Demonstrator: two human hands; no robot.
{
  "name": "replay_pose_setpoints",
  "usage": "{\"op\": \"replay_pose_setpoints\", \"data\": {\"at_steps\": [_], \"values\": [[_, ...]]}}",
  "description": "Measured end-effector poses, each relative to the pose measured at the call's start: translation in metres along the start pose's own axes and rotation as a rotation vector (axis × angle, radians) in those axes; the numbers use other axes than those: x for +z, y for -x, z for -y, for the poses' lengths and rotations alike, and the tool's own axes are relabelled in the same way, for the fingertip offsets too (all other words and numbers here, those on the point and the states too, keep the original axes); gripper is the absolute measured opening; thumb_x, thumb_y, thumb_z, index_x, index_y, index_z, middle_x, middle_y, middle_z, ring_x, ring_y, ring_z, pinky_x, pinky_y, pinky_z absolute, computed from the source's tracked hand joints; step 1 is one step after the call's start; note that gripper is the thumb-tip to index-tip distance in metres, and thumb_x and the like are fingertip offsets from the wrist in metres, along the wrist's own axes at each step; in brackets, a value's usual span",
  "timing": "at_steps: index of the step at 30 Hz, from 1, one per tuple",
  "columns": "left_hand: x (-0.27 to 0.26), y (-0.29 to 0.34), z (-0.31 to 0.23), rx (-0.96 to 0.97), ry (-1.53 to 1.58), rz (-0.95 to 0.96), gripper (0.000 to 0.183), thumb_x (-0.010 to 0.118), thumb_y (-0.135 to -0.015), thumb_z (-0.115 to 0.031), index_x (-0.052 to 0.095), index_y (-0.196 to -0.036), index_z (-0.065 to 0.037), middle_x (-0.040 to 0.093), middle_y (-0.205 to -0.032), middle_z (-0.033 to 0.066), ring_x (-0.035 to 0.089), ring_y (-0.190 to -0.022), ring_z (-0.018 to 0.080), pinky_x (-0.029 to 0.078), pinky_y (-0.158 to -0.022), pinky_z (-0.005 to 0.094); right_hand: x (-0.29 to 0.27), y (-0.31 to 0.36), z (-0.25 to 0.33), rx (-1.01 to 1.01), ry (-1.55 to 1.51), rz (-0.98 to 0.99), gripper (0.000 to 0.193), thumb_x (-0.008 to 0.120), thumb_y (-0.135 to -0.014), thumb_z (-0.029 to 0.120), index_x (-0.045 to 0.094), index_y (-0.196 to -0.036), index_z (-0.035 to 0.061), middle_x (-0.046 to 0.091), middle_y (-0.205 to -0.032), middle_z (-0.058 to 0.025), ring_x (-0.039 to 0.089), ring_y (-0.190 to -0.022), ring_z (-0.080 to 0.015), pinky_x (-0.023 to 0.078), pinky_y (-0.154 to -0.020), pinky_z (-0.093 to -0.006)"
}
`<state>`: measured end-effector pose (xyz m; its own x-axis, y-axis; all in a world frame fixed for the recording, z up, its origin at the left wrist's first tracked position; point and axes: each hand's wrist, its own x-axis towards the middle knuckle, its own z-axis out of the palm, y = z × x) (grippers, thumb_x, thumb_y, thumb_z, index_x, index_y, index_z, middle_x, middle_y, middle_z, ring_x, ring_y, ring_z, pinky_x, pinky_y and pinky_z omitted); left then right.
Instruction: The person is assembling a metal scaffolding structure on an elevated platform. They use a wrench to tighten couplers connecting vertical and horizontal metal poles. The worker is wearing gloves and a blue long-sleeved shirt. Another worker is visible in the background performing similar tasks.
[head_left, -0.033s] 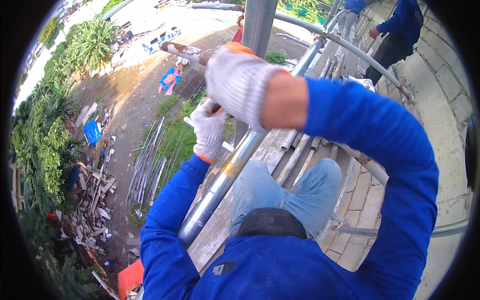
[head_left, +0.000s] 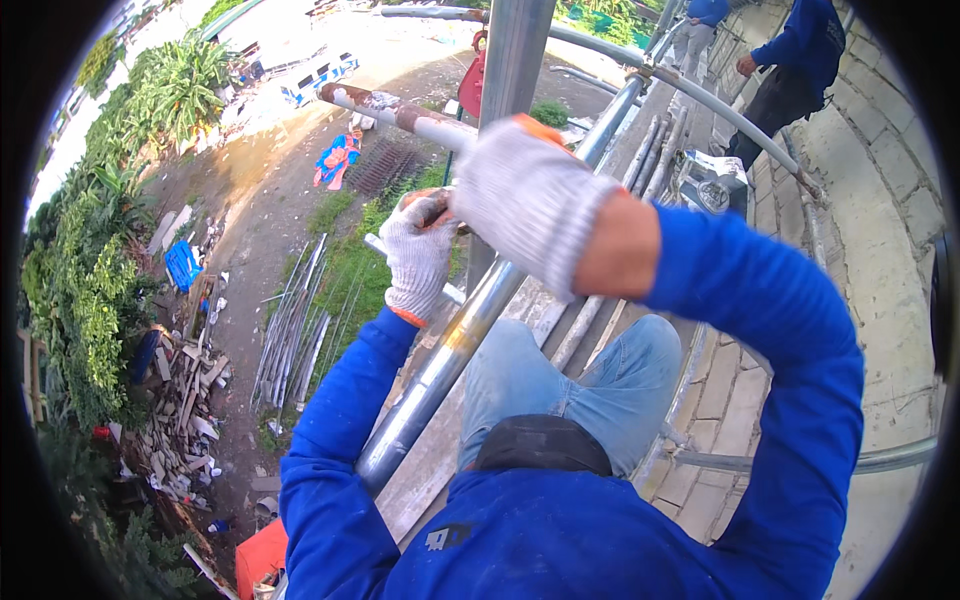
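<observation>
Both my hands wear white knitted gloves with orange cuffs. My left hand (head_left: pixel 413 265) is closed round a small, dark, rusty metal piece (head_left: pixel 433 208) beside the upright steel post (head_left: pixel 513 75). Just above and to the right, my right hand (head_left: pixel 535 205) is blurred and looks closed in a fist; its fingers and anything in them are hidden. A rust-patched pipe (head_left: pixel 395 113) runs from the upper left to behind my right hand. Below the hands, a shiny slanted scaffold pipe (head_left: pixel 440 365) passes in front of my left forearm and beside my bent knees.
Loose pipes (head_left: pixel 655 155) lie along the scaffold platform. A printed sack (head_left: pixel 712 185) sits further along. At upper right a co-worker (head_left: pixel 805 65) in blue stands by the block wall (head_left: pixel 890 300). Red metal gear (head_left: pixel 472 85) hangs behind the post. Far below are metal bars (head_left: pixel 292 330) and scrap.
My right hand has moved right and slightly down, uncovering more of the rust-patched pipe and the rusty piece. My left hand has hardly moved.
</observation>
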<state>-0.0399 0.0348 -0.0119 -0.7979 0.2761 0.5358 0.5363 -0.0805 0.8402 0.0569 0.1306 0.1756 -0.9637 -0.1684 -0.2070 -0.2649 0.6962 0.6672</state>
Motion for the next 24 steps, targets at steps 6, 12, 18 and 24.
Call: {"op": "replay_pose_setpoints", "data": {"at_steps": [6,12,18,24], "values": [[0.000,-0.002,-0.001,0.288,-0.172,0.009,0.027,0.081,-0.082,0.002,0.080,-0.108,-0.006,0.073,-0.107,0.0123,0.073,-0.098,0.0261,0.058,-0.087,0.0348,0.100,0.061,0.096,0.513,-0.475,-0.203,0.061,0.060,-0.095,0.010,0.046,-0.153,-0.0022,0.067,-0.082,-0.0107,0.074,-0.067,-0.0240,0.058,-0.054,-0.0390],[-0.015,-0.005,-0.010,0.469,-0.333,0.161,0.032,0.083,-0.084,-0.004,0.076,-0.115,-0.007,0.068,-0.113,0.0138,0.071,-0.102,0.0298,0.059,-0.087,0.0376,0.083,0.075,0.091,0.471,-0.569,-0.313,0.061,0.060,-0.094,0.010,0.047,-0.153,-0.0012,0.069,-0.083,-0.0145,0.073,-0.067,-0.0257,0.056,-0.053,-0.0391],[-0.034,0.006,-0.020,0.457,-0.390,0.213,0.031,0.085,-0.084,-0.009,0.074,-0.113,-0.006,0.073,-0.111,0.0150,0.075,-0.093,0.0302,0.062,-0.078,0.0365,0.007,0.064,-0.007,0.036,-0.491,-0.362,0.025,0.066,-0.090,0.007,0.073,-0.113,0.0005,0.073,-0.084,-0.0158,0.076,-0.078,-0.0317,0.063,-0.071,-0.0423],[-0.017,-0.008,-0.012,-0.140,0.103,0.045,0.032,0.084,-0.088,-0.004,0.071,-0.115,0.006,0.074,-0.103,0.0090,0.072,-0.088,0.0156,0.061,-0.082,0.0309,-0.052,-0.050,-0.082,-0.194,-0.394,-0.339,0.015,0.067,-0.090,0.009,0.077,-0.100,0.0042,0.077,-0.089,-0.0146,0.076,-0.077,-0.0289,0.062,-0.069,-0.0397]]}}
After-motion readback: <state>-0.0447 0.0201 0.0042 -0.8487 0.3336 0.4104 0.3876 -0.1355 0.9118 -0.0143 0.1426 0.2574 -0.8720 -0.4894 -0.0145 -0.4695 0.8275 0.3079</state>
